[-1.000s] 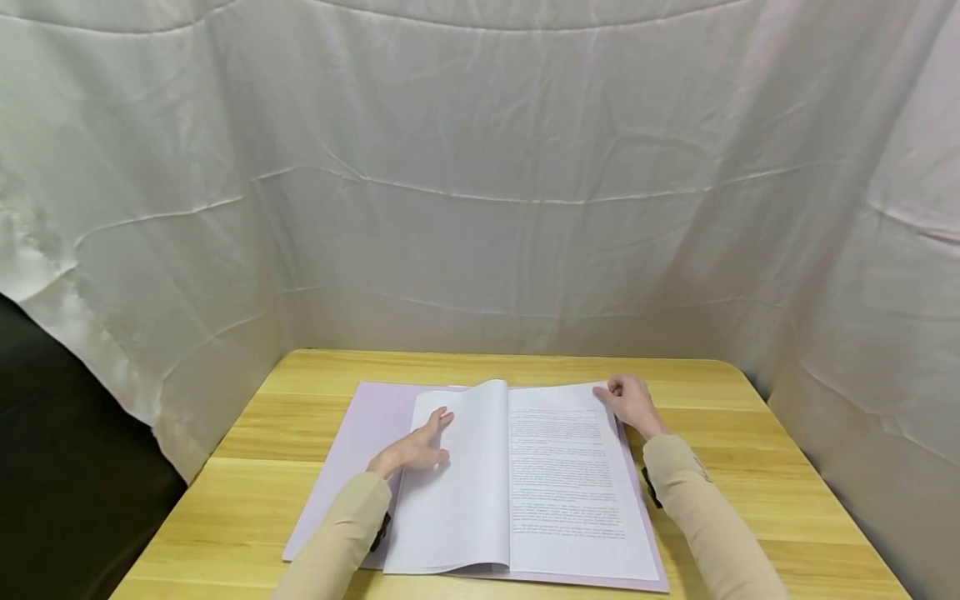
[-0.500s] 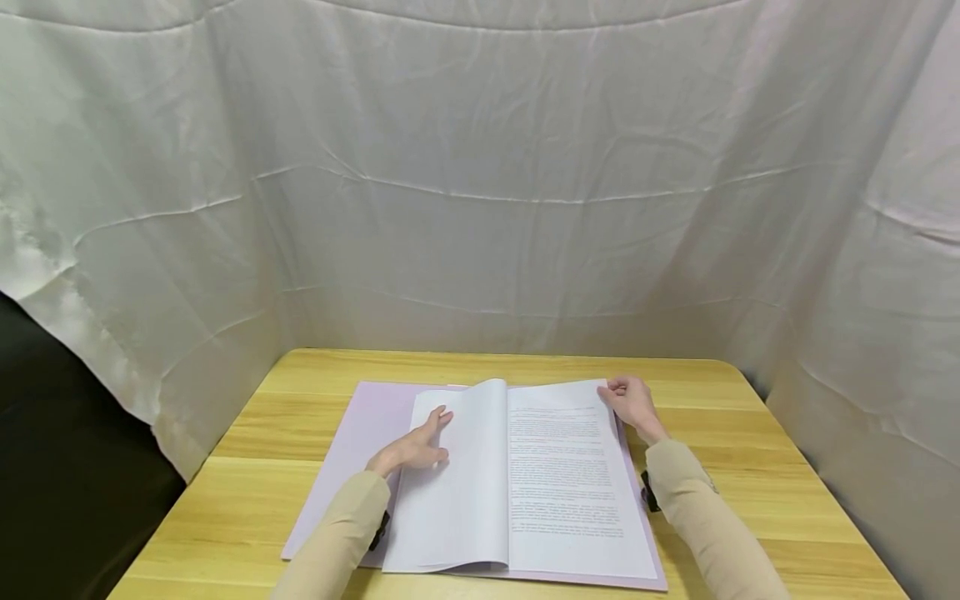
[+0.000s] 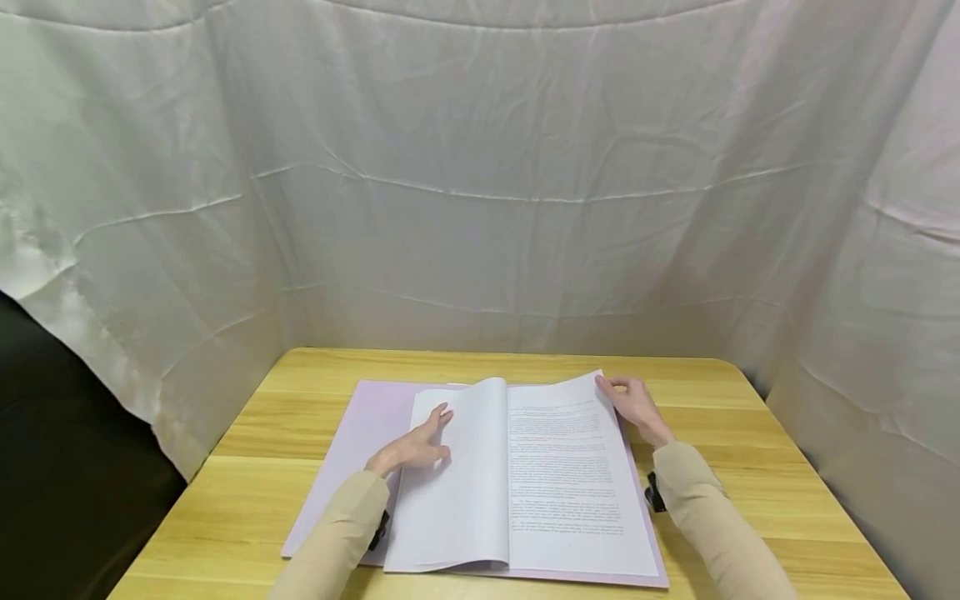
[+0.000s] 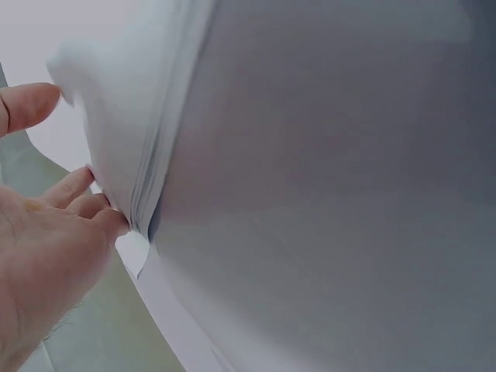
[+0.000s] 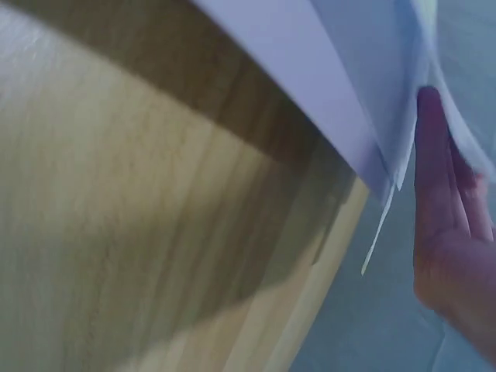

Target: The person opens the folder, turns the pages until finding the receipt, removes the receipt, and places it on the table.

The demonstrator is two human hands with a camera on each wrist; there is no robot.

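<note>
An open document of bound white sheets lies on a lilac cover (image 3: 371, 425). Its left page (image 3: 457, 508) is blank and bulges near the fold; the right page (image 3: 566, 475) carries printed text. My left hand (image 3: 416, 446) rests on the left page with fingers spread, thumb apart from them. At the far right corner of the printed page, my right hand (image 3: 633, 402) pinches the sheet between thumb and fingers, and that corner is raised. In the right wrist view the fingers of my right hand (image 5: 446, 194) sit between lifted sheet and the sheets below.
The document lies on a light wooden table (image 3: 750, 467), close to its near edge. Pale grey curtains (image 3: 480, 250) hang behind the table and at both sides. Dark fabric (image 3: 60, 467) shows at the lower left.
My right hand has lifted the far right corner of the printed page, which now curls up higher and slightly leftward. The left hand stays in place.
</note>
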